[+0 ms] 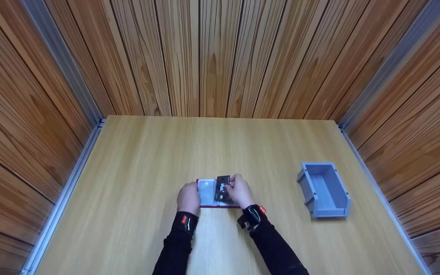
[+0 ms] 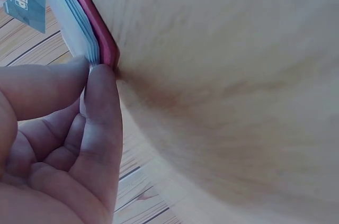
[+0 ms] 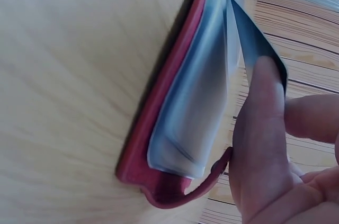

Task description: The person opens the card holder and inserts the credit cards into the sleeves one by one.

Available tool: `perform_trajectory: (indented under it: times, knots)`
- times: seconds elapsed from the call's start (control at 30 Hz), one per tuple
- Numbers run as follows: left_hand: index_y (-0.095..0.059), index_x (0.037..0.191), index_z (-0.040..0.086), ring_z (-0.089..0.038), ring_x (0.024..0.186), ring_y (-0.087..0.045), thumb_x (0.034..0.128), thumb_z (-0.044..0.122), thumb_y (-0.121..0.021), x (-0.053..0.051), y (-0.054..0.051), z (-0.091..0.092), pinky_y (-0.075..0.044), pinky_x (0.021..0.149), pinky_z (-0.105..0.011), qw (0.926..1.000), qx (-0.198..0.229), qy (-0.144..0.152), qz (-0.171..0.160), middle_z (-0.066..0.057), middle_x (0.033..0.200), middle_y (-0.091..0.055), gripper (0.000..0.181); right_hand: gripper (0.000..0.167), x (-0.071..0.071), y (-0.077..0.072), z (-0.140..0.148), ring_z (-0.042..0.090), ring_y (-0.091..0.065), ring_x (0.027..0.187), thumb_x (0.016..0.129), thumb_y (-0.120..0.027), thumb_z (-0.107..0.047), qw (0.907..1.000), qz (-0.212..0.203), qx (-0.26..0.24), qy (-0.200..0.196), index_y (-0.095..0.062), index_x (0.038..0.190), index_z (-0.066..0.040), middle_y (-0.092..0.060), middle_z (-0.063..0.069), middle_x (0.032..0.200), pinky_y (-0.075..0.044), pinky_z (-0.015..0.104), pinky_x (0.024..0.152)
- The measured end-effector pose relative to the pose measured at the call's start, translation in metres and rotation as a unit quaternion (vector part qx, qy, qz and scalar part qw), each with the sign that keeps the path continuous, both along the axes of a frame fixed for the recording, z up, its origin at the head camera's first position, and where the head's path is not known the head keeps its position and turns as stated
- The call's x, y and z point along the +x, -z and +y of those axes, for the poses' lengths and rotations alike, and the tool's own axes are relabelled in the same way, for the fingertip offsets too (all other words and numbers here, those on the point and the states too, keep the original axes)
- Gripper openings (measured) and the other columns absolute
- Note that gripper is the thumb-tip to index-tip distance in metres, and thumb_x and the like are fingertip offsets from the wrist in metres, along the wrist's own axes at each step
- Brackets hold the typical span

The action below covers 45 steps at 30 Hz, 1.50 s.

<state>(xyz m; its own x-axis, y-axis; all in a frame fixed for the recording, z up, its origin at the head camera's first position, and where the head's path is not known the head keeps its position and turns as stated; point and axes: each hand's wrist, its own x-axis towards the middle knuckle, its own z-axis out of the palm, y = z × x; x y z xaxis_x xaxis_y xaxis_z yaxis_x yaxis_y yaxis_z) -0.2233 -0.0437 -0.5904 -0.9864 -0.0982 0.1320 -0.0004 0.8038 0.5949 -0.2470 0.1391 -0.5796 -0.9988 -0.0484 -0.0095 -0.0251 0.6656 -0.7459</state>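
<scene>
A red card holder (image 1: 220, 207) lies opened out on the table, its clear plastic sleeves (image 1: 206, 191) spread inside. At its left edge my left hand (image 1: 188, 197) pinches the sleeves and cover between thumb and finger, as the left wrist view shows. My right hand (image 1: 240, 192) pinches a dark card (image 1: 222, 187) marked "Vip" over the holder's right half. In the right wrist view the card (image 3: 259, 41) stands tilted, one corner at the edge of a sleeve (image 3: 196, 107); whether it is inside cannot be told. The holder's red strap (image 3: 206, 184) curves out beside my right fingers.
A grey-blue plastic bin (image 1: 325, 191) stands on the right side of the wooden table (image 1: 143, 160). Wood-plank walls (image 1: 220, 57) with metal corner posts enclose the table at the back and both sides.
</scene>
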Motion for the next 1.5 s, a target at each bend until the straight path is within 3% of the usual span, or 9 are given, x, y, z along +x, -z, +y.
perform_trajectory:
  times: [0.43,0.7,1.0,1.2,1.5]
  knots:
    - [-0.065,0.082,-0.001,-0.033,0.073,-0.063,0.0829,-0.008,-0.059,-0.002,0.001,0.0,-0.05,0.067,-0.046,0.9999,0.003,-0.003,-0.01,-0.015,0.077,-0.064,0.009,0.019,-0.002,0.001,-0.003,0.016,-0.055,0.066,0.09,-0.067,-0.004,0.9994,-0.035,-0.007,0.005,-0.052,0.1,0.001,-0.057,0.005,0.078,-0.047,0.03,0.058]
    - [-0.063,0.076,-0.001,-0.034,0.07,-0.062,0.0804,-0.007,-0.061,-0.001,0.003,0.0,-0.048,0.063,-0.047,0.9998,-0.005,-0.001,0.02,-0.014,0.072,-0.062,0.008,0.019,0.002,0.002,-0.006,0.016,-0.058,0.06,0.089,-0.068,-0.001,0.9997,-0.019,-0.005,-0.015,-0.051,0.097,0.002,-0.06,0.007,0.077,-0.051,0.03,0.055]
    - [-0.064,0.078,0.0,-0.032,0.071,-0.061,0.081,-0.006,-0.062,-0.002,0.0,-0.001,-0.049,0.064,-0.046,1.0,0.002,0.0,0.002,-0.014,0.073,-0.062,0.007,0.02,0.0,0.001,-0.011,0.019,-0.059,0.069,0.089,-0.069,-0.004,0.9981,-0.06,-0.002,-0.008,-0.053,0.1,0.002,-0.06,0.009,0.083,-0.052,0.031,0.059]
    - [-0.064,0.08,0.0,-0.03,0.072,-0.061,0.0838,-0.005,-0.06,-0.002,-0.002,-0.001,-0.049,0.066,-0.045,0.9997,0.002,-0.004,-0.026,-0.012,0.075,-0.062,0.007,0.021,0.0,0.004,-0.017,0.019,-0.057,0.07,0.088,-0.071,-0.007,0.9989,-0.037,0.023,-0.015,-0.054,0.099,0.001,-0.058,0.006,0.08,-0.05,0.033,0.062]
    - [-0.064,0.08,0.0,-0.029,0.071,-0.061,0.0841,-0.005,-0.061,-0.001,-0.001,-0.001,-0.049,0.065,-0.045,0.9997,0.005,-0.005,-0.025,-0.012,0.075,-0.063,0.007,0.022,0.001,0.005,-0.024,0.023,-0.059,0.072,0.087,-0.072,-0.01,0.998,-0.016,0.06,-0.013,-0.057,0.099,0.001,-0.061,0.006,0.079,-0.05,0.039,0.067]
